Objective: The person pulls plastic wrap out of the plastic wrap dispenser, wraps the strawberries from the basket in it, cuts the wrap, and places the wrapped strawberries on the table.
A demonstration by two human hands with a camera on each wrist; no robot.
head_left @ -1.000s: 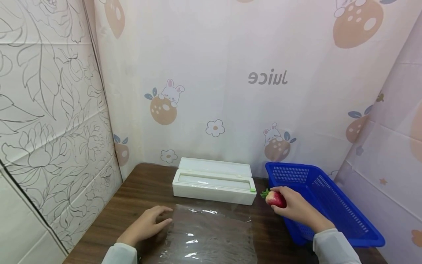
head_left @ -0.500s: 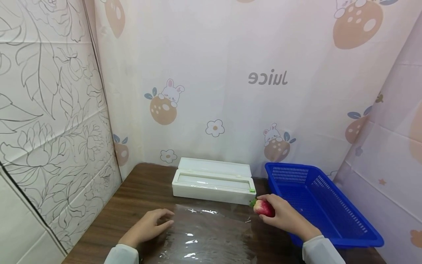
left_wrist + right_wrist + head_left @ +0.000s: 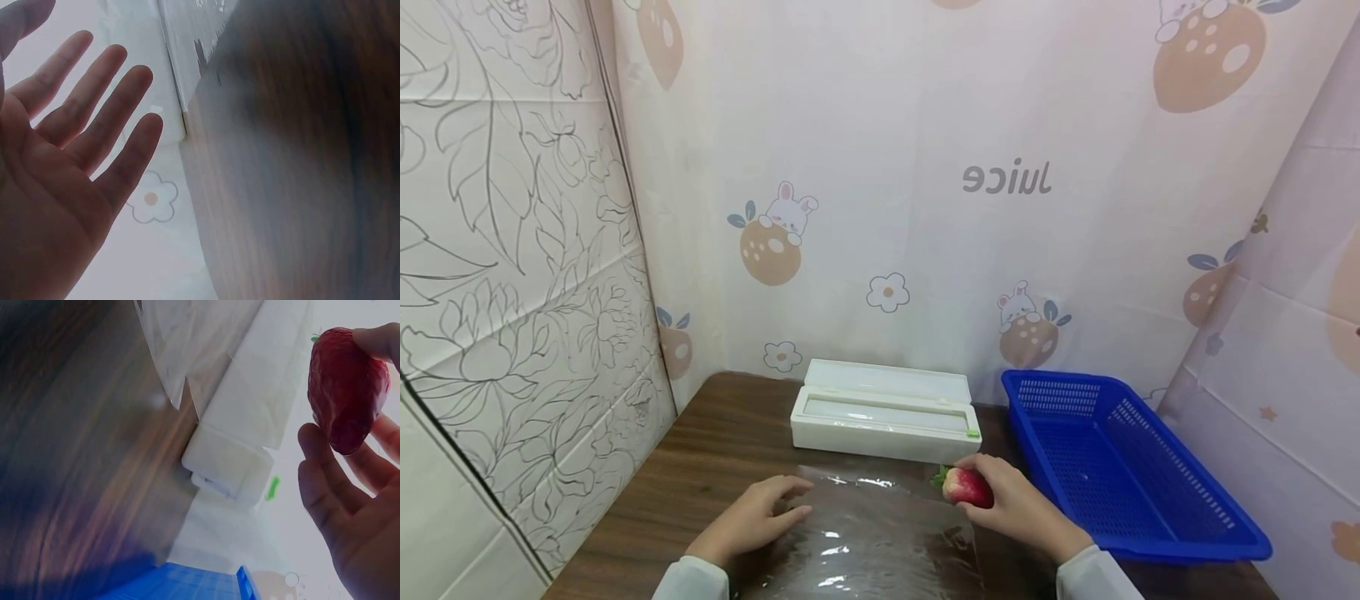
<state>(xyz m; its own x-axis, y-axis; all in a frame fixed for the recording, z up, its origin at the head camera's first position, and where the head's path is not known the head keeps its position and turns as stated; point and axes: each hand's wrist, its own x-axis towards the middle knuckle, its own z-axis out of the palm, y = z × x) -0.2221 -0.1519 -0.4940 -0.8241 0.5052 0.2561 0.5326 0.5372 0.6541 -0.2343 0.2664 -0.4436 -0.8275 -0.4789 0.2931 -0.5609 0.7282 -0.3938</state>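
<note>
Between the thumb and fingers of my right hand (image 3: 1013, 507) is a red strawberry (image 3: 967, 488) with a pale patch and a green leafy top that points left. It hangs over the right part of a clear sheet of cling film (image 3: 880, 546), which lies wrinkled and shiny on the table. The right wrist view shows the strawberry (image 3: 347, 387) pinched high in the hand. At the film's left edge hovers my left hand (image 3: 760, 518), fingers apart with nothing in them. The left wrist view shows its palm and fingers (image 3: 103, 134) spread.
Behind the film stands a white cling film dispenser (image 3: 883, 439) with its lid (image 3: 887, 379) raised and a green slider at its right end. A blue perforated basket (image 3: 1138, 487) sits on the right of the brown wooden table (image 3: 692, 450). Patterned cloth walls enclose the table.
The right hand has carried the strawberry leftward from beside the basket to over the film's right part. My left hand has shifted slightly right, toward the film.
</note>
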